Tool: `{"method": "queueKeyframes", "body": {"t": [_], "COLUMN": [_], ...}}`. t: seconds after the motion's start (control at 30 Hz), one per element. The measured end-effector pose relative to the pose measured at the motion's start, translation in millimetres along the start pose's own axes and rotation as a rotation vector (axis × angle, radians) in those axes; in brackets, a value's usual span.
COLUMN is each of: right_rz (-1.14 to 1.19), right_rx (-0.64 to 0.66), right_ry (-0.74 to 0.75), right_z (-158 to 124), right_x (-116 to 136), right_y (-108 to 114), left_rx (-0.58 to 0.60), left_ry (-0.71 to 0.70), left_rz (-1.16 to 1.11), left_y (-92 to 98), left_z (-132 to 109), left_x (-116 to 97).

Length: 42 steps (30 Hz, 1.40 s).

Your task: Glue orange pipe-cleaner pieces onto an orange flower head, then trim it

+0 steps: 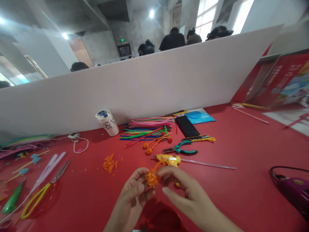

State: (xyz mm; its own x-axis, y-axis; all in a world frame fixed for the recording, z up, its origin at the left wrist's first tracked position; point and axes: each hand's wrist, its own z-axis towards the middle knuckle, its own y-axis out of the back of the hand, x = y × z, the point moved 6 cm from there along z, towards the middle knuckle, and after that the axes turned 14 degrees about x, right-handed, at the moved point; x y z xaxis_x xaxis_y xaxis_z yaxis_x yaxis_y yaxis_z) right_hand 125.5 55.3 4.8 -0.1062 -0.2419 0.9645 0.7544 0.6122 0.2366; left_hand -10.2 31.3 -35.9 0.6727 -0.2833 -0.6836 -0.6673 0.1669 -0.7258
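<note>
Both hands meet low in the middle over the red table point(241, 154). My left hand point(134, 193) and my right hand point(183, 190) pinch a small fuzzy orange pipe-cleaner flower point(152, 178) between their fingertips, its orange stem curving up behind. Just beyond it lies a yellow hot-glue gun point(169, 159) with a clear glue stick point(207, 164) sticking out to the right. Under my wrists sits a dark red object that I cannot make out.
Further back lie a pile of coloured pipe cleaners point(147, 129), teal-handled pliers point(181, 149), a black phone point(187, 126), a paper cup point(107, 122) and orange scraps point(109, 162). Yellow-handled scissors point(41, 193) are on the left, a purple device point(293, 190) on the right. A white partition point(154, 83) closes the back, people behind it.
</note>
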Motion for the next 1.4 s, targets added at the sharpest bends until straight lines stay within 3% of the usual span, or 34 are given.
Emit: {"method": "queueKeyframes", "body": {"t": [0.4,0.63,0.77,0.87,1.0,1.23,1.4], "right_rz": [-0.356,-0.204,-0.077,-0.047,-0.02,0.125,0.322], "right_rx": [0.006,-0.137,-0.105,-0.077,-0.139,-0.292,-0.213], "right_ry": [0.105,-0.047,-0.14,-0.137,-0.134,-0.095,-0.079], "right_z": [-7,-2,-2,-4,-4,-8,-11], "right_x": [5,-16,-25,-31,-42,-53,-68], "right_y": [-14,-1,5,9,20,54,60], "left_rx": [0.014,-0.092,-0.166,-0.252,-0.361,-0.418,-0.448], "left_ry": [-0.051,-0.1,-0.107,-0.131,-0.171,-0.407,-0.455], "left_rz": [0.082,-0.078,-0.192,-0.248,-0.28,-0.241,-0.239], "left_y": [-7.8,10.6,24.5,35.0,48.2,79.1,97.9], "left_z": [-2,-10,-12,-12,-9,-6,-8], "left_x": [3,3,-3,-11,-27,-84,-93]}}
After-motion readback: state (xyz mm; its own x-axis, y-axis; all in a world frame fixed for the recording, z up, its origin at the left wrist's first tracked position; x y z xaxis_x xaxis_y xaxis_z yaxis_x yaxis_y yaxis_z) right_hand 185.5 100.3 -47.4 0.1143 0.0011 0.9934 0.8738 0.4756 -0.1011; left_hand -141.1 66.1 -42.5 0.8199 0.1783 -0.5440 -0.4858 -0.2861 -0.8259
